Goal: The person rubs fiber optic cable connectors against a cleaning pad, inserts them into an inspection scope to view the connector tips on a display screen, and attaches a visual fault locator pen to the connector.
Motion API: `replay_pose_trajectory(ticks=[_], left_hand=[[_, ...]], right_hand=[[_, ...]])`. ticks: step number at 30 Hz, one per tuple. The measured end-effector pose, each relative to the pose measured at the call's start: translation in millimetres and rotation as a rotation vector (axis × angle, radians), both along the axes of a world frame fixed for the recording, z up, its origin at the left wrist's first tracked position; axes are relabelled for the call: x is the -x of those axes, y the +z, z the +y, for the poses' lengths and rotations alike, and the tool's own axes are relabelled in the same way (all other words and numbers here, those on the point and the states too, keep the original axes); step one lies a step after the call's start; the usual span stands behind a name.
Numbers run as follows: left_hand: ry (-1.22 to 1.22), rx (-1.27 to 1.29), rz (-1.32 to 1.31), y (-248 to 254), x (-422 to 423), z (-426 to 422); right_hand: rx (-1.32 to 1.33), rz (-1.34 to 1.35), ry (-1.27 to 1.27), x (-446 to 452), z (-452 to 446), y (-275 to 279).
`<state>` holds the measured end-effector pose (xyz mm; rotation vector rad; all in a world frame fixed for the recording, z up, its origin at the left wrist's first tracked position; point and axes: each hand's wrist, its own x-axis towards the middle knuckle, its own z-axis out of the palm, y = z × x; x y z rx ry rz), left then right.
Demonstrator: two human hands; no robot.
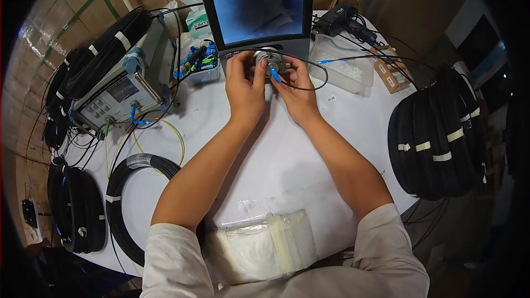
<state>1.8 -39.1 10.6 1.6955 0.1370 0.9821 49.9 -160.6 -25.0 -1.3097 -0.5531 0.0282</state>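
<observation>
Both hands meet in front of the monitor (pixel 258 11), around a round silver metal fitting (pixel 267 55). My left hand (pixel 246 85) is closed on the fitting's left side, its thumb pressed against the metal. On the right, my right hand (pixel 298 91) is closed with its fingertips at a blue fibre-optic connector (pixel 275 74), which sits against the front of the fitting. A thin black cable (pixel 324 81) loops to the right of the fitting. The fingers partly hide where connector and fitting meet. Blurred dark blue and grey shades fill the screen.
Left stand a test instrument (pixel 122 91) with blue and green connectors and a bin of connectors (pixel 205 60). Black cable coils (pixel 439 138) lie right, another coil (pixel 118 187) left. Behind are a clear tray (pixel 353 72) and heat gun (pixel 345 19). A taped pad (pixel 270 245) lies in front.
</observation>
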Motion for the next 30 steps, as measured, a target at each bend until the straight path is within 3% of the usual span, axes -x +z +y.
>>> replay_pose_trajectory(ticks=[1,4,9,13,16,20,24,30], left_hand=[[0.019,0.030,0.094,-1,0,1],[-0.024,-0.026,0.003,-6,5,-1],[-0.038,-0.119,-0.106,-7,2,0],[-0.006,-0.240,-0.133,-14,-8,6],[-0.035,-0.174,-0.088,-8,-5,5],[-0.056,0.252,0.115,-9,1,-5],[0.019,-0.007,-0.018,-9,3,-2],[0.005,-0.100,-0.120,-12,-7,0]], right_hand=[[0.013,-0.019,0.002,2,-1,4],[0.117,-0.042,0.063,-2,-3,10],[-0.091,0.073,0.203,-3,0,4],[-0.162,0.061,0.153,-6,8,1],[-0.023,0.056,0.063,-5,4,-4],[-0.029,-0.002,0.088,0,1,5],[-0.072,-0.043,0.089,-7,6,-1],[-0.077,0.027,0.113,-6,8,-4]])
